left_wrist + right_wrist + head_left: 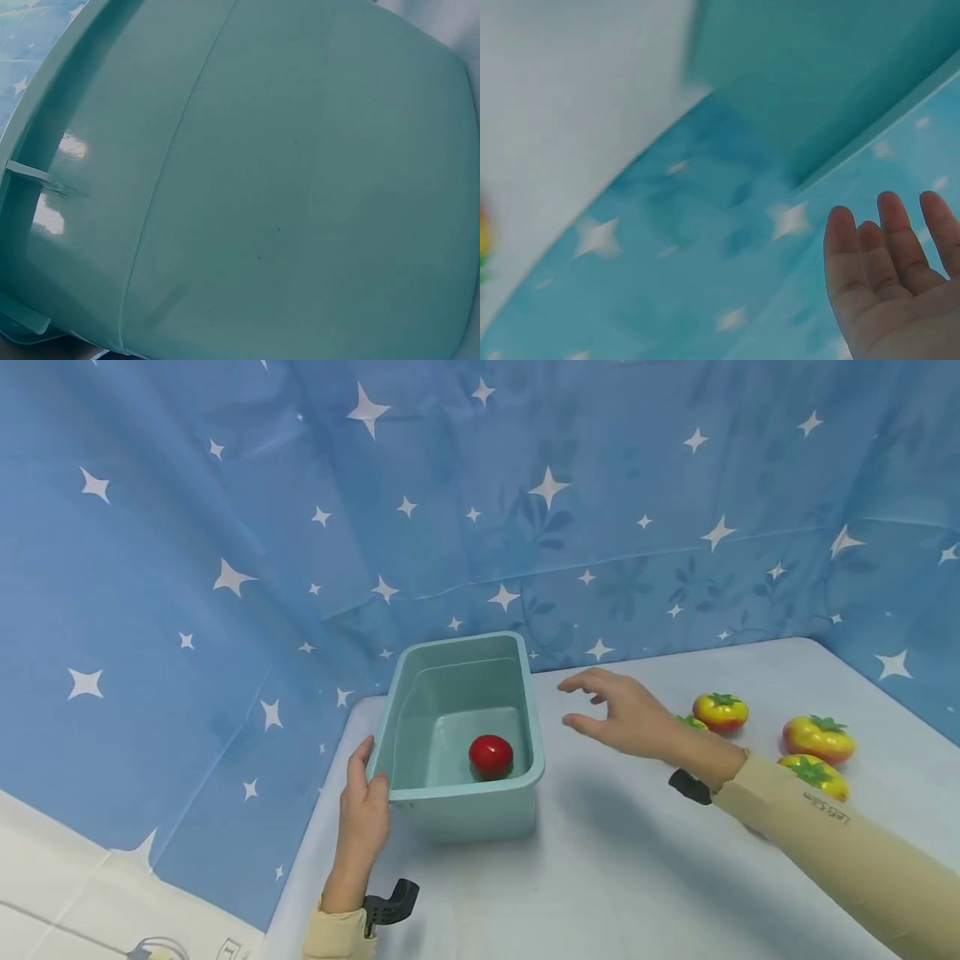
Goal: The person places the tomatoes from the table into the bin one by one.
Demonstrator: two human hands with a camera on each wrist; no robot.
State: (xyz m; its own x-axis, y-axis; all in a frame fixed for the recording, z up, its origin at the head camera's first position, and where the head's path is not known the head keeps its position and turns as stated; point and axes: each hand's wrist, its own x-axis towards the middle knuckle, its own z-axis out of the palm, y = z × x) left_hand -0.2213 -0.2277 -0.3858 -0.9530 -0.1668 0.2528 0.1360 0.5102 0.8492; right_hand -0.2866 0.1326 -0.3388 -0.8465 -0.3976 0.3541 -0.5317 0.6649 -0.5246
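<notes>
A pale teal plastic bin [465,814] stands on the white-covered table, and one glossy red round thing [491,755] lies on its floor near the right front corner. My left hand [363,818] grips the bin's rim at the near left corner, thumb over the edge. In the left wrist view the bin's outer wall [247,187] fills nearly everything. To the right of the bin, my right hand [618,710] hovers above the table with nothing in it, its fingers [844,255] loosely spread and apart from the bin.
Several yellow-and-red toy fruits with green leafy tops, one a toy fruit [817,739] at the far right, lie on the table [600,885] beyond and under the right forearm. A blue star-printed curtain [480,543] hangs along the table's back and left edges.
</notes>
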